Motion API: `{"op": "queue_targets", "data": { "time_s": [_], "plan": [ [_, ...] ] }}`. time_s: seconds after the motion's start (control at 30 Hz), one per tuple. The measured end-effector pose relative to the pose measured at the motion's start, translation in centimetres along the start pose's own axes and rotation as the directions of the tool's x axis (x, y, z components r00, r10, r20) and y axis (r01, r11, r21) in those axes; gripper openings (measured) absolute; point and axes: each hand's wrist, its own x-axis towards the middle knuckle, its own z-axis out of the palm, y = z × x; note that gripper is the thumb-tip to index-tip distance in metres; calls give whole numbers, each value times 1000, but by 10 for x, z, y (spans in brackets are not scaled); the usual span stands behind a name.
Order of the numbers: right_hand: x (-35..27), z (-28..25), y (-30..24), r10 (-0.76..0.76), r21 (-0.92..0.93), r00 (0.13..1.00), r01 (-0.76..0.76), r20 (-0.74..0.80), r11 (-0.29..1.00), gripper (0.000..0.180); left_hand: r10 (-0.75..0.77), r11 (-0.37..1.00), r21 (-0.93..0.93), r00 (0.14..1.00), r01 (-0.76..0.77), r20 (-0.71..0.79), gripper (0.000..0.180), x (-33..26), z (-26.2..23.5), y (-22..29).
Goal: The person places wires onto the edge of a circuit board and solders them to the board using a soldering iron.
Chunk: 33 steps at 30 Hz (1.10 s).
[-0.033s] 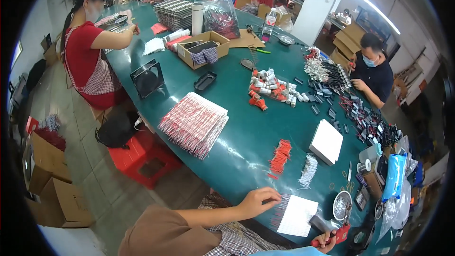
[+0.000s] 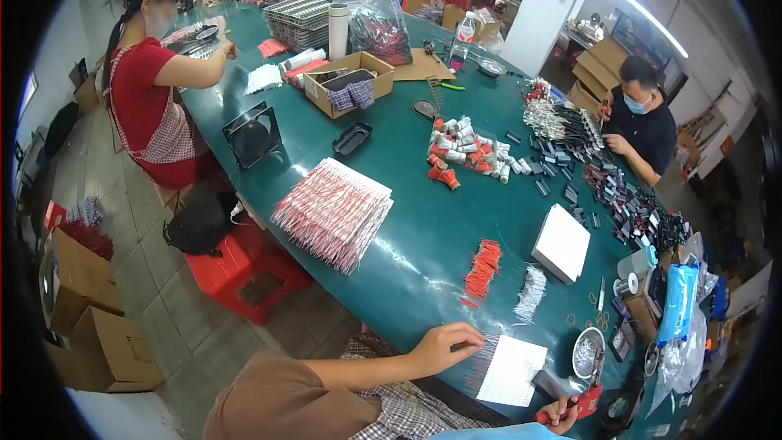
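Observation:
A white rectangular board [image 2: 515, 371] lies flat near the table's front edge, with a row of thin dark and reddish wires [image 2: 482, 365] along its left side. My left hand [image 2: 446, 349] reaches in from the left, fingers bent and pinched together at the top of that row. What sits between the fingertips is too small to make out. At the lower right, my right hand [image 2: 559, 416] is closed round the handle of a red gun-shaped tool [image 2: 587, 402]. The tool's front end is beside a small metal bowl [image 2: 586, 354] holding shiny bits.
Red wire pieces [image 2: 482, 270] and white wire pieces [image 2: 531, 295] lie beyond the board, near a white box [image 2: 560, 243]. A stack of wired white boards [image 2: 334, 213] is farther left. Rubber bands [image 2: 601, 322] and a blue packet [image 2: 678, 303] are at right. Two co-workers sit across the table.

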Motion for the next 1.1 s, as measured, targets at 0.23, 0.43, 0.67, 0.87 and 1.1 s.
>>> {"op": "queue_targets", "data": {
  "time_s": [0.23,0.43,0.67,0.87,1.1],
  "plan": [
    [-2,-9,-4,-35,-34,999,34,-35,999,19,-162,984,-70,985,166,63,11,-1,-2,8],
    [-3,-14,-3,-46,-71,999,45,-19,996,20,-155,973,-171,988,157,26,11,-4,0,2],
    [0,-6,-1,-43,-44,997,40,-64,998,19,-161,975,-167,985,149,-60,17,1,-1,3],
    [3,-7,-6,23,-8,999,-22,37,1000,19,-107,991,-87,993,102,-53,15,-1,0,1],
    [3,-49,-14,-45,-21,999,44,-10,999,22,-130,987,-120,977,111,-168,7,-3,4,6]
  ]
}}
